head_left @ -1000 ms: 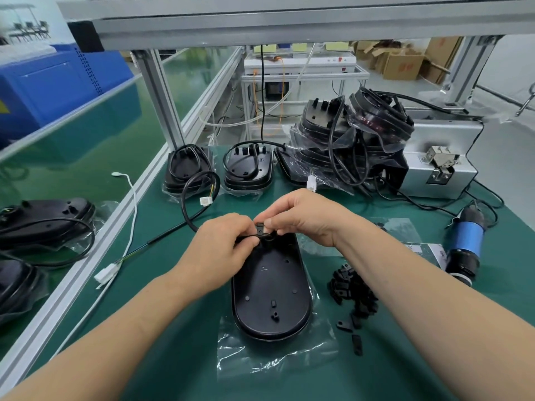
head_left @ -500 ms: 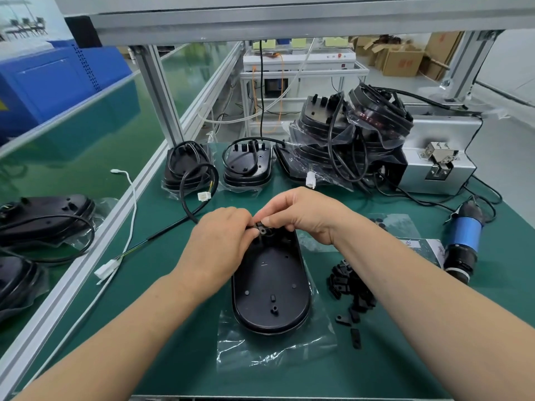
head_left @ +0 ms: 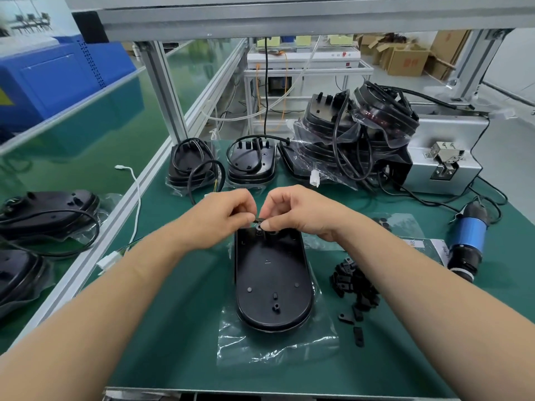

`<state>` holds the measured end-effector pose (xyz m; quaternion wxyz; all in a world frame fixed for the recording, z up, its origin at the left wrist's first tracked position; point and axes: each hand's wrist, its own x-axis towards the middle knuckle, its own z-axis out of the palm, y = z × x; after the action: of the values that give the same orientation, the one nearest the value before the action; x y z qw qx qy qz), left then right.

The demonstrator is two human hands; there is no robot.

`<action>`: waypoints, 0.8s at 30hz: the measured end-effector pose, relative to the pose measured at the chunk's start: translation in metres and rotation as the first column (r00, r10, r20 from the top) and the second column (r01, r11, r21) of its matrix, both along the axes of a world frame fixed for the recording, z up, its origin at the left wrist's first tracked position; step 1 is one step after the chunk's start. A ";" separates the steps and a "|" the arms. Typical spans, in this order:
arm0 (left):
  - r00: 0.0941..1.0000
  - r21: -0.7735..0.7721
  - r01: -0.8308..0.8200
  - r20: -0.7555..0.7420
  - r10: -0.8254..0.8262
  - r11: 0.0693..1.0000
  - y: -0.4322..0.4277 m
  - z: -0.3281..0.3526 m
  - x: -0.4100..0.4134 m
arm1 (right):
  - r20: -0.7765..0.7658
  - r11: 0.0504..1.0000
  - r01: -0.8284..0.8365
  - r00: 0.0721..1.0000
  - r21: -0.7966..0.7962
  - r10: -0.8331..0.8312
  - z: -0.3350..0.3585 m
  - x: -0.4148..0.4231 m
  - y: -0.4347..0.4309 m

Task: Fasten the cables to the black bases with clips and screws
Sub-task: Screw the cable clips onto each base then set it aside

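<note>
A black oval base (head_left: pixel 273 285) lies on a clear plastic bag (head_left: pixel 278 342) on the green mat. My left hand (head_left: pixel 220 218) and my right hand (head_left: pixel 301 212) meet over its far end. Both pinch a small black clip (head_left: pixel 258 220) around the black cable (head_left: pixel 202 175), which loops away to the left behind my left hand. The clip is mostly hidden by my fingertips. A pile of loose black clips (head_left: pixel 354 287) lies right of the base.
Two black bases with coiled cables (head_left: pixel 250 162) stand at the back, beside a bagged stack of more bases (head_left: pixel 356 140). A grey screw feeder box (head_left: pixel 445 157) and a blue electric screwdriver (head_left: pixel 467 238) are at the right. An aluminium rail (head_left: pixel 95 250) borders the left.
My hands have lifted slightly off the base's far end and drawn a little apart, still pinching the clip and cable. The base has not moved.
</note>
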<state>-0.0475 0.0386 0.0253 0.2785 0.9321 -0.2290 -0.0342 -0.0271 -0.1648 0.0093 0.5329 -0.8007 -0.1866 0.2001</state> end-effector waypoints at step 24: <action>0.888 -0.291 -0.038 -0.448 -0.101 0.956 -0.004 -0.013 0.014 | 0.012 0.978 0.174 0.985 -0.115 -0.174 0.025 -0.003 -0.062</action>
<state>-0.0335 0.0348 0.0122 0.4586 0.8423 -0.1745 -0.2231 -0.0305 -0.2268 0.0346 0.5009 -0.8437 -0.1044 0.1622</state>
